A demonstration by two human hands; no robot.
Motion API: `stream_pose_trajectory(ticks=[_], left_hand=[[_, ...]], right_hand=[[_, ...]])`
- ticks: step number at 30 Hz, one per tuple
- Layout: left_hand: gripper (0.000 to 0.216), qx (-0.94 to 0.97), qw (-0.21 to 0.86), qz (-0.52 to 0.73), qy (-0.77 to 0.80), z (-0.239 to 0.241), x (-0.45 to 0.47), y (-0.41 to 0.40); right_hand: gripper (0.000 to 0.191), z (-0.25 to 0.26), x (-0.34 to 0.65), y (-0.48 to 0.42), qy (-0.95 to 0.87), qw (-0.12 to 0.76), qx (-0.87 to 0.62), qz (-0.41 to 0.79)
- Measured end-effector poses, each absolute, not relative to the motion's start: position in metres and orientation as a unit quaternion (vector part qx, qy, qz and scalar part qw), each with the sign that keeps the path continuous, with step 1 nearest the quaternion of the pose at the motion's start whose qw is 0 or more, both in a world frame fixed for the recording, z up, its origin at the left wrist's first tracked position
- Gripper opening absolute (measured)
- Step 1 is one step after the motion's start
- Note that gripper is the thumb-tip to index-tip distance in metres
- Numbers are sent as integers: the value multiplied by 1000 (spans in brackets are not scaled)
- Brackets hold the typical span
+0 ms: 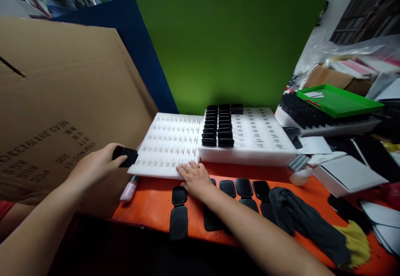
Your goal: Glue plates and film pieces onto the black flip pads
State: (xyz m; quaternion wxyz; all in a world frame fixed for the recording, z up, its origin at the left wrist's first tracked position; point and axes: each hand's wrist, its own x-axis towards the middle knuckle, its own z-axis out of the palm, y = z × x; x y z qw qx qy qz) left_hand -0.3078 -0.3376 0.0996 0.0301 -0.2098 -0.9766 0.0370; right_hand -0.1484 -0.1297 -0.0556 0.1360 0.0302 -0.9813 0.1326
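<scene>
My left hand (104, 161) pinches a flat black case (128, 158) at the left edge of a white foam tray (154, 171) with rows of slots. My right hand (194, 179) lies with its fingers spread on that tray's front right corner. To the right stands a thicker white foam block (246, 156), with upright black cases (225, 128) filling its left columns. Near my right hand, a hinged black case (178, 222) lies unfolded on the orange table (150, 209). Several more unfolded black cases (244, 187) lie to its right, partly hidden by my right forearm.
A large cardboard box (62, 80) stands at left. Green (231, 42) and blue (140, 51) panels rise behind. A small pink bottle (128, 190) lies near the front edge. At right are a dark cloth (309, 222), a white box (350, 174) and a green tray (340, 101).
</scene>
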Motion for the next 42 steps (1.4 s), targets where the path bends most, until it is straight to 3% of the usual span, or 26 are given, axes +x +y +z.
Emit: stream_pose_trajectory(ticks=[6,11,19,42], left_hand=[[30,-197,-20,68,-978,94,-340,-329],[31,-192,-44,81,-977,77,-349,-324],[31,-194,-45,88,-976,49,-359,-326],[34,-158,-49,60,-984,-14,-357,-323]], right_hand=[[61,-57,-165,-135,-981,152,2,119],[44,-62,-167,-135,-981,153,-10,119],[36,-62,-166,-136,-979,151,-15,134],[31,-67,-172,-139,-978,154,-19,138]])
